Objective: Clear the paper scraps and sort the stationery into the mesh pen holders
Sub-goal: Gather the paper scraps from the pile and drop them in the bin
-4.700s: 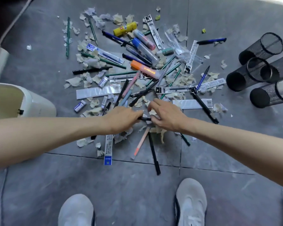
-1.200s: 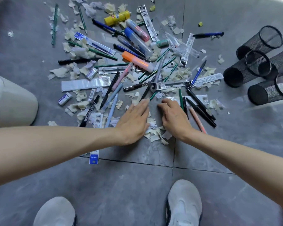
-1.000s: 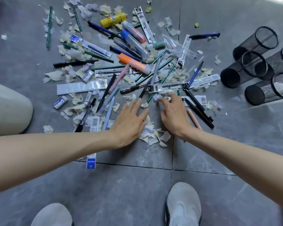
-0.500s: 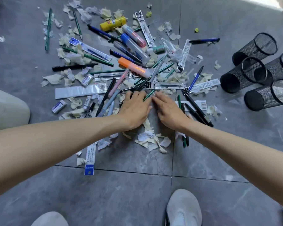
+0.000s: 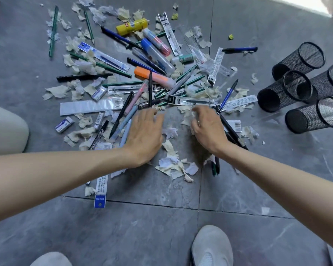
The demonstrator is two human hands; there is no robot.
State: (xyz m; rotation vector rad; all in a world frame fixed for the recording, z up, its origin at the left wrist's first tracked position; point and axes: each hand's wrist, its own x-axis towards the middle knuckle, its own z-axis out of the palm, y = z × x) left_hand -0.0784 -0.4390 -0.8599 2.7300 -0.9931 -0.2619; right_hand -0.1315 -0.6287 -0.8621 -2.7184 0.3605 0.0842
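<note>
Grey floor tiles (image 5: 123,227) carry a small heap of paper scraps (image 5: 173,164) nearest, at 6 o'clock of the hands. Left hand (image 5: 144,135) lies flat, fingers (image 5: 152,116) straight, just beside pale blue pens (image 5: 123,135); right hand (image 5: 208,129) curls around more paper scraps. Stationery (image 5: 152,77) spreads at 12 o'clock; 4 mesh pen holders (image 5: 296,60) lie on their sides at 3 o'clock

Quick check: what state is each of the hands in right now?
Left hand: open, fingers spread flat.
Right hand: fingers curled around paper scraps.
</note>
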